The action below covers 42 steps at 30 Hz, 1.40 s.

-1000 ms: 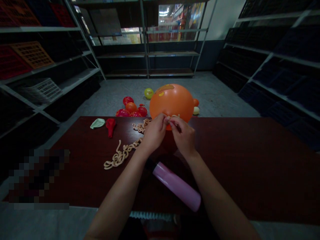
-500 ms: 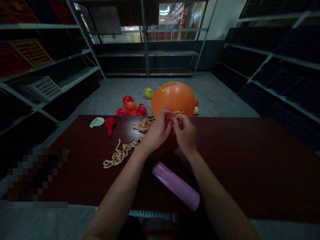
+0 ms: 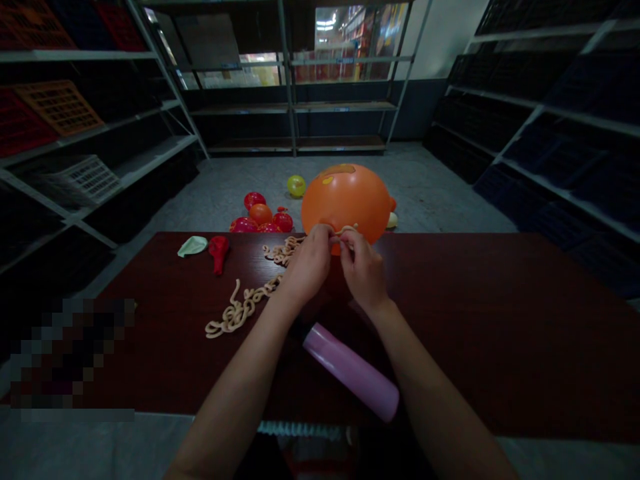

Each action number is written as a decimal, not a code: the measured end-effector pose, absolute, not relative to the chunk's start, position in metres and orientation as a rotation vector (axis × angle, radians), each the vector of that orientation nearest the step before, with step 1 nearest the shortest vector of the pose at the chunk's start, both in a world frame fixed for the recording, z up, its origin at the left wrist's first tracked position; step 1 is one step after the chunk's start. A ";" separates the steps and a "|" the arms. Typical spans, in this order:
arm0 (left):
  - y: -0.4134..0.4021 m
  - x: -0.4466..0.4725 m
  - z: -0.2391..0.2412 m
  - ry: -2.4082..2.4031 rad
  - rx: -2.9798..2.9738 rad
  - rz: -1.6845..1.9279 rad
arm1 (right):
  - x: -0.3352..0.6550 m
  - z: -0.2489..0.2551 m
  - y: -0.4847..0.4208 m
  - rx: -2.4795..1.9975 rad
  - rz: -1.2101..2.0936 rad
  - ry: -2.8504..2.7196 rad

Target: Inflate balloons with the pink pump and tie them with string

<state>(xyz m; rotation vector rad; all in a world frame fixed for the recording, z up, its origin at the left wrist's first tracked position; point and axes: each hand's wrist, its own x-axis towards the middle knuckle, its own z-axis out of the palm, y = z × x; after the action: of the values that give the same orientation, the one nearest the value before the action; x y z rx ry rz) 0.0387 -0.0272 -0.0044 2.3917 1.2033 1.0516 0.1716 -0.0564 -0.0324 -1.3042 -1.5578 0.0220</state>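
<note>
A large inflated orange balloon [image 3: 350,197] stands at the far table edge, right beyond my hands. My left hand [image 3: 311,260] and my right hand [image 3: 365,270] meet at its near underside, fingers pinched together on a tan cord [image 3: 349,229]. The balloon's neck is mostly hidden behind the fingers. More of the tan cord lies in loose loops [image 3: 239,313] to the left of my forearm, with a second tangle [image 3: 284,251] beside my left hand. A pink cylinder with a dark end [image 3: 353,373], perhaps a hand pump, lies slantwise between my forearms.
A flat pale-green balloon [image 3: 193,246] and a flat red balloon [image 3: 219,253] lie at the table's [image 3: 490,320] back left. Beyond it, red and orange balloons [image 3: 260,213] and a yellow one [image 3: 297,186] rest on the floor. Shelves with crates [image 3: 65,107] line the sides.
My fingers have drawn closer together on the cord, and my right hand has turned inward and shifted slightly left. The balloon stays nearly in place.
</note>
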 end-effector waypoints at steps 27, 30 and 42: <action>-0.024 0.037 -0.003 1.103 2.353 1.090 | 0.179 -0.034 -0.054 -1.430 -0.247 -1.710; -0.027 0.036 -0.001 1.147 2.454 1.023 | 0.180 -0.035 -0.053 -1.457 -0.193 -1.716; -0.028 0.037 0.001 1.325 2.535 0.878 | 0.181 -0.036 -0.052 -1.448 -0.306 -1.792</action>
<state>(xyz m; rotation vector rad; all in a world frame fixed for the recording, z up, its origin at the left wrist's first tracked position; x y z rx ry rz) 0.0368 -0.0278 0.0007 2.5354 1.3254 0.8776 0.1812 -0.0525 -0.0359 -1.4477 -1.7919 -0.3060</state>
